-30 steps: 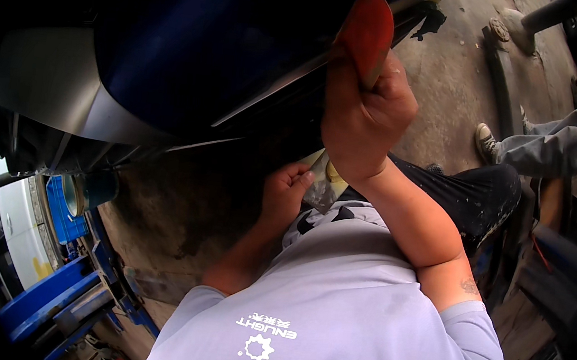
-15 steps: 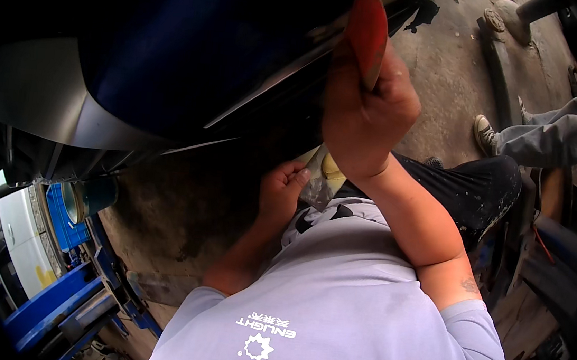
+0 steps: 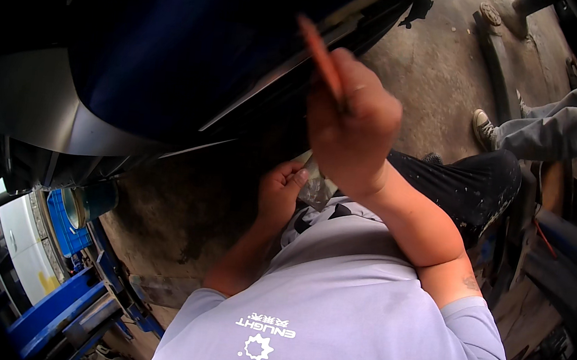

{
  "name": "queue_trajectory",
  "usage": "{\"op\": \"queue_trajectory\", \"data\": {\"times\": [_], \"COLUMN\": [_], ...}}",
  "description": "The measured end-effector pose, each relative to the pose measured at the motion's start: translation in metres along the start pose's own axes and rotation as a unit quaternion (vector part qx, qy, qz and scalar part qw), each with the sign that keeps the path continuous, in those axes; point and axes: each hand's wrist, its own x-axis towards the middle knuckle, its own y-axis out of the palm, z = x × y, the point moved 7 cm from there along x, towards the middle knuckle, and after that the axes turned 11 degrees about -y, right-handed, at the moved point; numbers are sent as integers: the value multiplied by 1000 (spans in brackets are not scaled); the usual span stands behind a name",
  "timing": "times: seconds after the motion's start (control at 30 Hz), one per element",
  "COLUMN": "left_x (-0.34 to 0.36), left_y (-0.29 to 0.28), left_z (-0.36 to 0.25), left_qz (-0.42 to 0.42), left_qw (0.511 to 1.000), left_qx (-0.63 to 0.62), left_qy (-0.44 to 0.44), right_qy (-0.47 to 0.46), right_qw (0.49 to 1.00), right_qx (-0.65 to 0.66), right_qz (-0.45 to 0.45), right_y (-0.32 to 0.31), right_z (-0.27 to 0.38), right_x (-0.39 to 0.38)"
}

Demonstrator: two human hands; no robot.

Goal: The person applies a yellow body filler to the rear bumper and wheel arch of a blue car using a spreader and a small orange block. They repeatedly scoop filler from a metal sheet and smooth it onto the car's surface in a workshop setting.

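Note:
My right hand [image 3: 353,120] grips a red flat spreader [image 3: 324,60], blurred and seen nearly edge-on, raised by the lower edge of a dark blue vehicle panel [image 3: 152,42]. Below it, my left hand [image 3: 281,186] has its fingers and thumb closed on a thin, dull board [image 3: 317,187] with pale material on it, mostly hidden behind my right hand. A silver trim piece [image 3: 33,86] curves along the panel's left end, above dark slatted plastic.
Another person's legs and sneaker [image 3: 485,133] are at the right. A blue plastic crate [image 3: 69,225], a bucket [image 3: 92,203], blue metal frames [image 3: 54,303] and a white vehicle part [image 3: 22,238] sit at the left. Dark metal pieces [image 3: 560,241] lie at the lower right.
My right hand has moved left and tilted the spreader from upright to slanting leftward, its tip now lower. My left hand and the board have shifted slightly left.

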Motion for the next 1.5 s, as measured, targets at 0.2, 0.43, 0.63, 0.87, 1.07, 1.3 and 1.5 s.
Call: {"op": "queue_trajectory", "data": {"times": [0.2, 0.43, 0.63, 0.87, 1.07, 1.3, 1.5], "left_x": [4, 0, -1, 1, -2, 4, -4], "left_y": [-5, -2, 2, 1, 1, -6, 1], "left_z": [13, 2, 0, 8, 10, 18, 5], "left_qz": [-10, -5, -14, 1, 14, -74, -30], "left_qw": [999, 999, 999, 999, 1000, 968, 983], "left_qx": [27, 46, 32, 42, 14, 142, 176], "left_qy": [-37, 14, -21, -31, -18, 192, 42], "right_qy": [118, 48, 35, 45, 58, -100, 6], "right_qw": [945, 982, 969, 946, 961, 979, 976], "right_qx": [265, 178, 229, 272, 212, 149, 201], "right_qz": [-150, -42, -87, -173, -166, -99, -79], "right_y": [5, 27, 19, 13, 19, 37, 4], "right_z": [-38, -7, -26, -27, -19, 26, -10], "right_x": [-8, -6, -15, -1, -4, -17, -40]}}
